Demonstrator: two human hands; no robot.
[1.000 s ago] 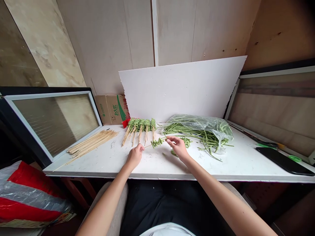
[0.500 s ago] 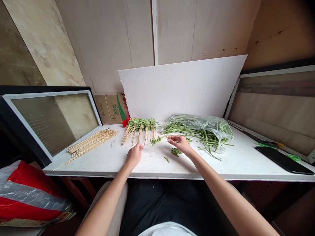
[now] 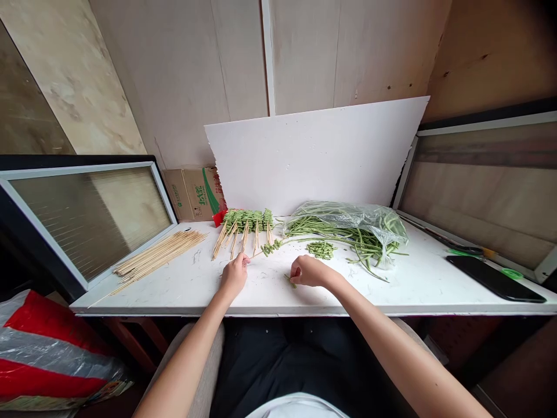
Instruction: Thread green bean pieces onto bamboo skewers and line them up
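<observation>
My left hand [image 3: 235,275] pinches the near end of a bamboo skewer [image 3: 259,253] whose far end carries several threaded green bean pieces [image 3: 271,248]. My right hand [image 3: 305,271] is curled down on the white table [image 3: 409,290], its fingers closed on a loose cut bean piece [image 3: 289,279] lying there. A small heap of cut bean pieces [image 3: 321,249] lies just beyond my right hand. A row of finished bean skewers [image 3: 246,225] rests behind my left hand.
Bare bamboo skewers [image 3: 157,258] are piled at the left. A clear plastic bag of long green beans [image 3: 354,228] lies at the back right. A black phone [image 3: 495,278] sits at the far right. A white board [image 3: 313,154] leans against the wall, beside a cardboard box [image 3: 194,193].
My right hand left the skewer's tip and came down toward me onto the loose bean piece on the table. The left hand kept the skewer, which now points further away.
</observation>
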